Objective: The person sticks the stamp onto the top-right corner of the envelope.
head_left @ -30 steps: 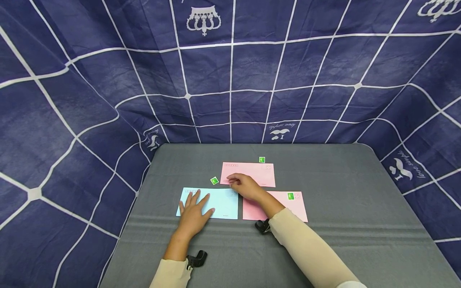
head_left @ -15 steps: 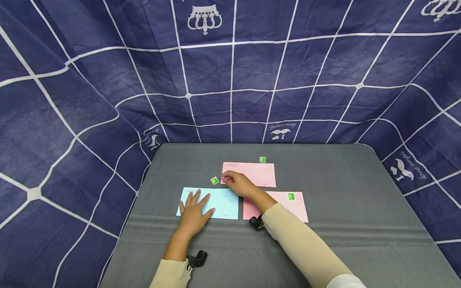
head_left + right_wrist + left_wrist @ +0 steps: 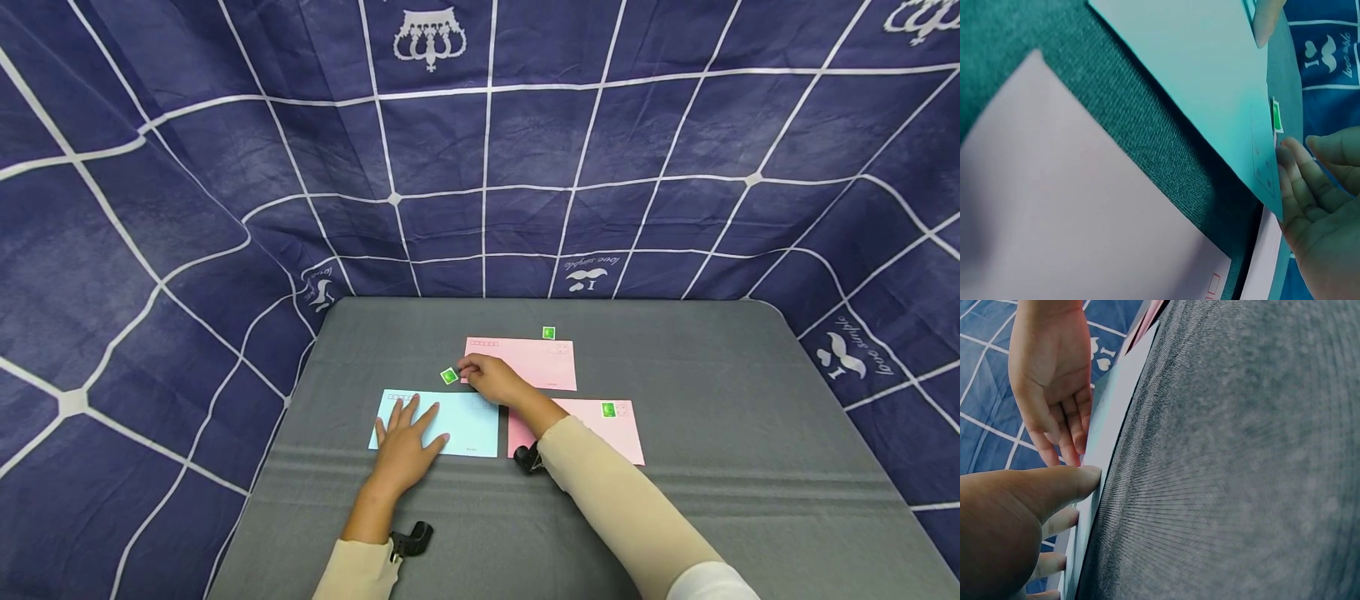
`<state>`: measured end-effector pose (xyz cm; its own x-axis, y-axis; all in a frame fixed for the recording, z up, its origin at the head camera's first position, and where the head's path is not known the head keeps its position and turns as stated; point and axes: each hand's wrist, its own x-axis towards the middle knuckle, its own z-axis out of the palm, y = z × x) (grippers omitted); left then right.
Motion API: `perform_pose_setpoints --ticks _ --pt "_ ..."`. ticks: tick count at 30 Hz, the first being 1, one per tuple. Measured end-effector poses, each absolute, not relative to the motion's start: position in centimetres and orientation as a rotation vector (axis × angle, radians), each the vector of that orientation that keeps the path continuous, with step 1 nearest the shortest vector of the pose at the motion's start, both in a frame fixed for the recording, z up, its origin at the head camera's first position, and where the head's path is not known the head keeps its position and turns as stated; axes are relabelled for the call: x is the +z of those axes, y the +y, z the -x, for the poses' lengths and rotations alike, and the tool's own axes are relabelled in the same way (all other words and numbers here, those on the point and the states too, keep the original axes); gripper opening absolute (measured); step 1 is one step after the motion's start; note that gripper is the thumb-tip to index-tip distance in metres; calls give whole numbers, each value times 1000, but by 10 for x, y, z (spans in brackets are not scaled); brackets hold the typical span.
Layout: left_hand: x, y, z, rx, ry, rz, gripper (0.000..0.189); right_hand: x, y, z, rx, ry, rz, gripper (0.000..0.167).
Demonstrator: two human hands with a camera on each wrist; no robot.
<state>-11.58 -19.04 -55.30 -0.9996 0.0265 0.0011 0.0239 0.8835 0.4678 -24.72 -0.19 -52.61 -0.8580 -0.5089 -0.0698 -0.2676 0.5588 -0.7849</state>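
My left hand (image 3: 405, 454) rests on a light blue envelope (image 3: 471, 429), its fingers spread; in the left wrist view the thumb (image 3: 1079, 481) lies at the envelope's near edge. My right hand (image 3: 495, 381) is over the lower left corner of a pink envelope (image 3: 528, 365), fingers loosely bent. Just left of its fingertips a small green stamp (image 3: 449, 376) lies tilted on the table. In the right wrist view, thumb and forefinger are apart with nothing between them, close to that stamp (image 3: 1277, 117).
A second pink envelope (image 3: 611, 442), partly under the right forearm, carries a green stamp (image 3: 608, 410) at its upper right. Another green stamp (image 3: 549, 332) lies behind the back envelope. The grey-covered table (image 3: 712, 375) is bounded by a blue checked curtain (image 3: 600, 150).
My right hand has moved left across the back pink envelope, up close to the tilted stamp. My left hand stays on the blue envelope.
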Motion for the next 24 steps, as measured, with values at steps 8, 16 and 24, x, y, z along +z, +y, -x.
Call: perform_pose_setpoints --ticks 8,16,24 --pt "-554 -190 116 760 3043 -43 60 -526 -5 251 -1153 2523 625 26" --pt "-553 -190 116 775 3039 -39 60 -529 -10 258 -1134 2543 575 23" --pt "-553 -190 117 776 3034 -34 60 -533 -15 262 -1170 2516 500 21"
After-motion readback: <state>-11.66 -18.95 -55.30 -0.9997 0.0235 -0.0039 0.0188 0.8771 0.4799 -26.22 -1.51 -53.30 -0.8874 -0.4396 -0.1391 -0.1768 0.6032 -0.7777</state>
